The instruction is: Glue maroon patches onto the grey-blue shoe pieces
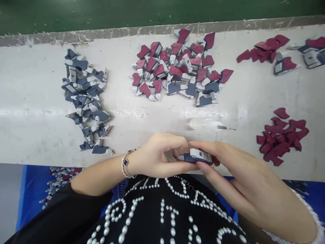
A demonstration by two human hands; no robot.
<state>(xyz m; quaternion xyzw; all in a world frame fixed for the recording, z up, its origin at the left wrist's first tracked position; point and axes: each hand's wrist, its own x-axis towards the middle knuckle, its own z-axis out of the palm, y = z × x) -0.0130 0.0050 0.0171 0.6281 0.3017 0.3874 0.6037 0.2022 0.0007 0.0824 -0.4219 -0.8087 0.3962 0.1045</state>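
Observation:
Near the table's front edge, my left hand [165,154] and my right hand [228,169] hold one grey-and-white plastic part [199,155] between them. The part lies sideways, a small hole showing in its white block. Fingers and thumbs of both hands press on its ends, hiding some of it. Just beyond my hands a white bottle with a thin metal tip [207,124] lies on its side, pointing right. Farther back is a pile of parts with dark red pieces on them [175,71].
Grey-and-white parts [86,101] form a long pile at the left. Loose dark red pieces lie in two heaps, right [283,137] and back right [266,49], beside a few more parts [284,64]. A blue bin [30,193] with parts stands below the white table [33,108].

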